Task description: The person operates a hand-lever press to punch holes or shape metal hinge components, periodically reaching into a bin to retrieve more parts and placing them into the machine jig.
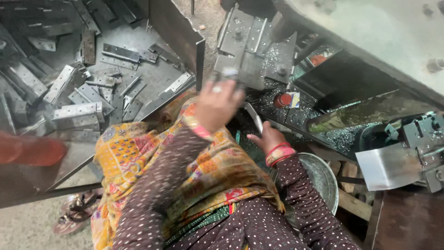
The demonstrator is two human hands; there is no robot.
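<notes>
- Workshop floor, gritty; a tray [69, 153] of grey steel hinges [76, 113] lay at upper left, a press bed [296, 115] strewn with metal chips at right.
- Left hand [217, 106] was raised, motion-blurred, fingers closed on a folded steel plate [243, 46] held up over the bed.
- Right hand [268, 138] sat low at the bed's edge, fingers partly curled, touching a thin bright strip [254, 118]; whether it gripped the strip, I could not tell.
- A steel bowl [323, 178] stood just beside the right wrist; a red-capped pot [283, 99] rested on the bed.
- Step in hand, by my reading: carrying the plate between tray and press.
- Next move would call for squaring the plate flat on the bed, fingers kept out from under the tooling, the right hand steadying it.
</notes>
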